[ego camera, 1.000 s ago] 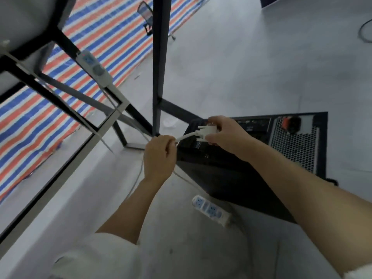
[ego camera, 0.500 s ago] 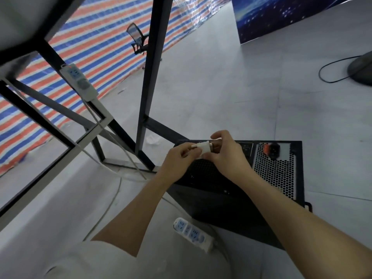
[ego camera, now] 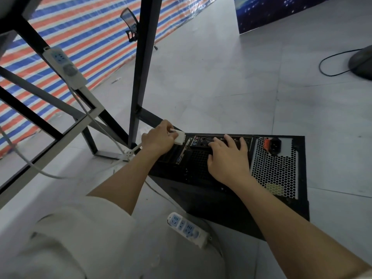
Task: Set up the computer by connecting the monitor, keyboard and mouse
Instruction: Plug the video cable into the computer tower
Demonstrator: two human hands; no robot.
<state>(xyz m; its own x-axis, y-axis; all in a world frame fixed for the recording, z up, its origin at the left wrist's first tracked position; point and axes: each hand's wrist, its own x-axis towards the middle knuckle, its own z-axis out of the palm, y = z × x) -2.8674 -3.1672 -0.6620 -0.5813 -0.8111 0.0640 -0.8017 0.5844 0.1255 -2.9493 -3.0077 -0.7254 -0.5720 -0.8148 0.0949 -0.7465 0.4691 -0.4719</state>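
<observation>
A black computer tower lies on its side on the grey floor, its rear port panel facing up. My left hand is shut on a white monitor-cable connector, held at the panel's left end above the expansion slots and a blue VGA port. The white cable trails back past my left wrist. My right hand rests flat and open on the panel, fingers spread over the row of ports.
A black metal desk frame stands left of the tower, with a white power strip fixed to a brace. Another power strip lies on the floor by my knee. A dark round base with a black cable lies far right.
The connector went from both hands to my left hand alone and moved left to the panel's end. My right hand let go and now lies flat on the ports.
</observation>
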